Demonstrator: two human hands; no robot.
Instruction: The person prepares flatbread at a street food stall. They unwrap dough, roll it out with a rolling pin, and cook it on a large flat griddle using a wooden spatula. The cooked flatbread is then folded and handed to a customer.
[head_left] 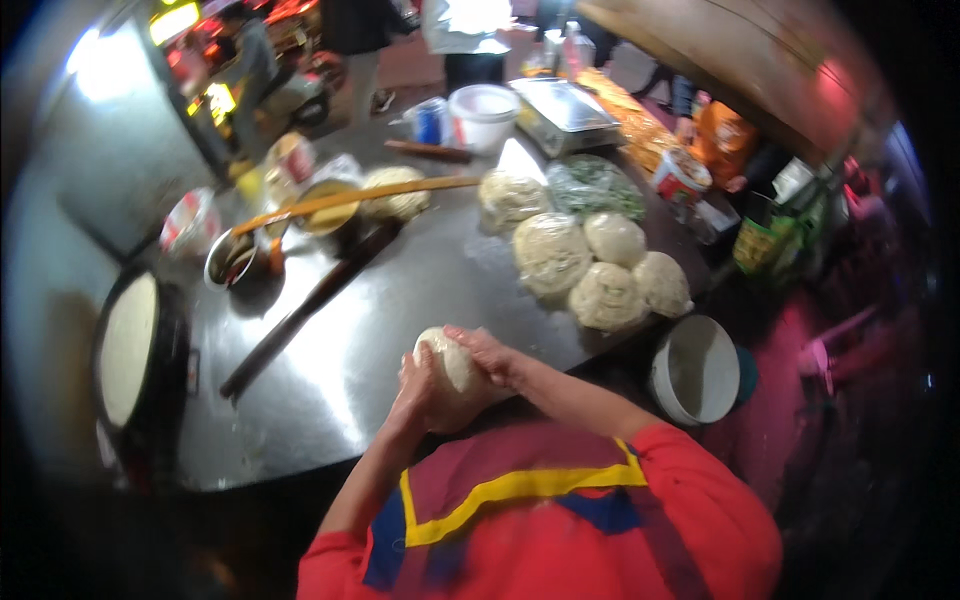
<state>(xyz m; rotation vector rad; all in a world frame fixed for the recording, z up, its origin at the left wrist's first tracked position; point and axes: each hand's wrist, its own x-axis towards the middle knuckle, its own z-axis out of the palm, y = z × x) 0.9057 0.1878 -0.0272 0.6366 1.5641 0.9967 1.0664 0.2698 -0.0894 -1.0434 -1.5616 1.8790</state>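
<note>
A pale ball of dough [452, 362] sits at the near edge of the metal table [430, 275], held between my two hands. My left hand [420, 388] is wrapped round its left side. My right hand [487, 356] curves over its upper right side. The underside of the dough is hidden. Farther right on the table, several dough balls [607, 297] sit in a cluster, some of them looking wrapped in clear plastic. To the left of my hands, a dark rolling pin [310, 310] lies slantwise.
A long wooden stick [350, 203] lies across a bowl [330, 215] and a metal pot [232, 262]. At far left is a round griddle [128, 350] with a pale flat round on it. A white bucket [697, 370] stands right. A scale [565, 112] and white tub [484, 115] stand behind; people beyond.
</note>
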